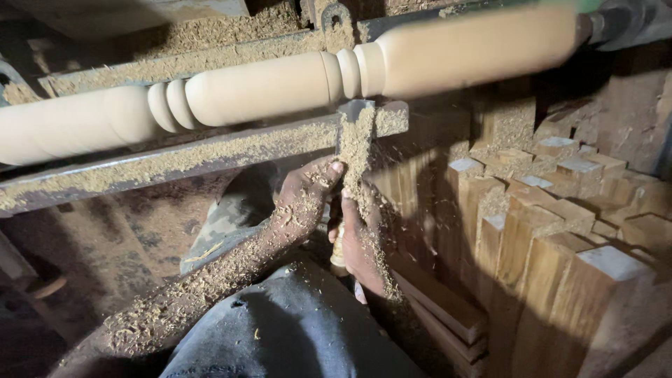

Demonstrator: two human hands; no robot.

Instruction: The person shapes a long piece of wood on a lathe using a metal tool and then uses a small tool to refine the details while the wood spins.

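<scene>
A pale wooden spindle (280,84) with turned beads runs across the top of the head view, blurred as it spins on a lathe. A flat metal chisel (355,143), caked in sawdust, rests on the tool rest (175,157) with its tip against the spindle's underside. My left hand (304,199) grips the chisel blade just below the rest, thumb up along it. My right hand (364,241) holds the chisel's wooden handle lower down. Both hands and my left forearm are covered in shavings.
Several square wooden blanks (560,238) stand stacked on end at the right, some with white-painted tops. Flat boards (441,308) lie below them. Sawdust covers the lathe bed (210,42) behind the spindle. My knee in grey cloth (294,329) is at the bottom.
</scene>
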